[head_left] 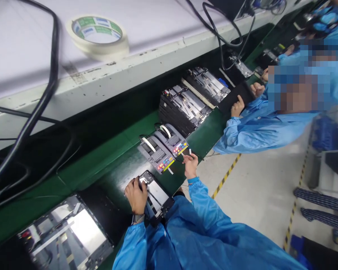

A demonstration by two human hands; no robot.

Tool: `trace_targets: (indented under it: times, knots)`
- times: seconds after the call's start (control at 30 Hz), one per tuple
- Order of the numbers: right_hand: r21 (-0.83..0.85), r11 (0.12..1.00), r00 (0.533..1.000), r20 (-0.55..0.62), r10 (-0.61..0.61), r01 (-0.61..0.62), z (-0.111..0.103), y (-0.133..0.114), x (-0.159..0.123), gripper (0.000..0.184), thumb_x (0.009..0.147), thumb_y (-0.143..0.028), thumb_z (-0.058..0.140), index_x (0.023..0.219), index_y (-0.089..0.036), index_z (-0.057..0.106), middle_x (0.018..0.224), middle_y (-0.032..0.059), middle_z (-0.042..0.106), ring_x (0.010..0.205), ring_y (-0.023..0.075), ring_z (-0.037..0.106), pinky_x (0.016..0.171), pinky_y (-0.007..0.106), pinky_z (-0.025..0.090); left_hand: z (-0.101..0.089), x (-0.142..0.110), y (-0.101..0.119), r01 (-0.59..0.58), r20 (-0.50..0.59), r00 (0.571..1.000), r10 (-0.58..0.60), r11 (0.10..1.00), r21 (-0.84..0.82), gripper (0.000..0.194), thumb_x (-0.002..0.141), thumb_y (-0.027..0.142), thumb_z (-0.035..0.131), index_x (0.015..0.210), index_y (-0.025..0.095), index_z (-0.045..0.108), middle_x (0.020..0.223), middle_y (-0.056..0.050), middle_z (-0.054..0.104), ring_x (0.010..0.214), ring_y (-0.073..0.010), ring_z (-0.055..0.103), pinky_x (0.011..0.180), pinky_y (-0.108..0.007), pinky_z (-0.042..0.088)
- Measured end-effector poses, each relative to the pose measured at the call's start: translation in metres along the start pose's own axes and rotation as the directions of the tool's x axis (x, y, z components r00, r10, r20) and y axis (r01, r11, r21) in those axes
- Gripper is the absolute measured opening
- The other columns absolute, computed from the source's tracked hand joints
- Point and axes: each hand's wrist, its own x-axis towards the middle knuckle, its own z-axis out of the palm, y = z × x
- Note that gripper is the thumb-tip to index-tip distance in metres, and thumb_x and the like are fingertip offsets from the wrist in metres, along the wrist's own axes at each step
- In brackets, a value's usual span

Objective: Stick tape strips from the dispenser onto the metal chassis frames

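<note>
Black cable (55,48) hangs nearest; at the surface's (205,135) edge, our left grip (136,197) clasps the device (158,193), presumably to steady it; our right grip (190,166) pinches a white strip (189,151) beside the dispenser (173,140).

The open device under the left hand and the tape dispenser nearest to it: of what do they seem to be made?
Open device: inside, smooth metal probably, given the silvery sheen; its black edge is too small to judge. Tape dispenser: probably matte grey plastic, from its dull casing.
</note>
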Motion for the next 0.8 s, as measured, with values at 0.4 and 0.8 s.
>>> trace_targets:
  times: [0.4,0.8]
  knots:
    - [-0.289,0.889,0.849,0.498,-0.178,0.356,-0.065,-0.060,-0.093,0.056,0.084,-0.031,0.079,0.132,-0.031,0.050,0.093,-0.0004,0.067,0.074,0.0156,0.063,0.072,0.031,0.056,-0.027,-0.018,0.025,0.133,-0.024,0.990,-0.138,0.979,-0.151,0.046,0.097,0.033,0.056,0.140,0.016,0.057,0.153,-0.021,0.046,0.148,-0.0338,0.039,0.125,-0.055,0.028]
    - [-0.340,0.855,0.722,0.689,-0.056,0.391,-0.034,0.004,-0.152,0.048,0.092,-0.039,0.071,0.133,-0.028,0.049,0.096,0.0027,0.063,0.087,0.0193,0.064,0.084,0.036,0.056,0.001,0.003,0.063,0.055,0.010,0.999,-0.054,0.981,-0.187,0.019,0.093,0.030,0.064,0.109,0.021,0.069,0.148,-0.018,0.051,0.148,-0.0367,0.036,0.125,-0.064,0.019]
